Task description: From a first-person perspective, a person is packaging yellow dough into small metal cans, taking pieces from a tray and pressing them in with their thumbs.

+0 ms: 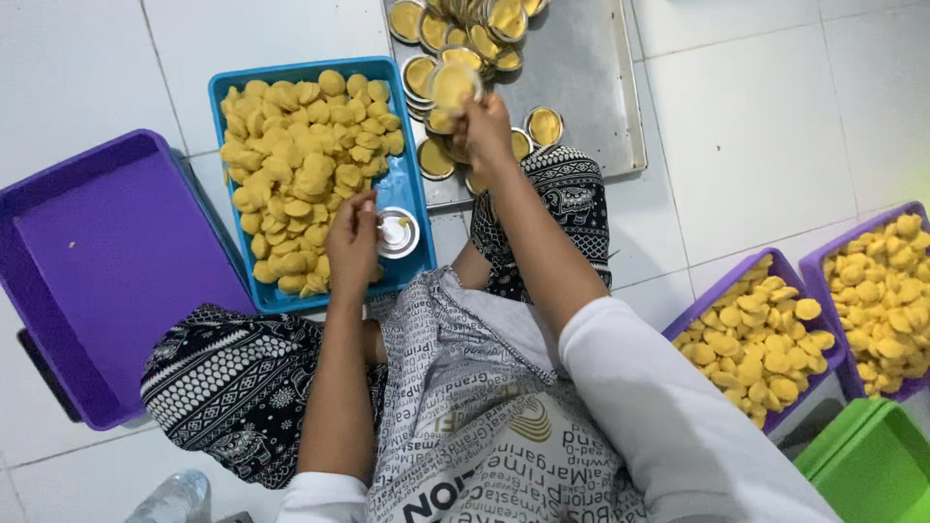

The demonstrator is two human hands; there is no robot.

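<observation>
Printed apron (484,426) covers the lap, patterned trousers (232,387) at both knees. Left hand (352,242) hangs over the blue tray (412,194), fingers curled around one yellow dough piece; an empty round metal tin (397,232) lies just beside it in the tray. Right hand (484,126) pinches one dough-filled tin (453,85) above the steel baking sheet (581,77), where filled tins are stacked, too overlapped to count. Trays: one blue, heaped with dough pieces (300,165); three purple, one empty (107,261), two (756,339) holding dough.
</observation>
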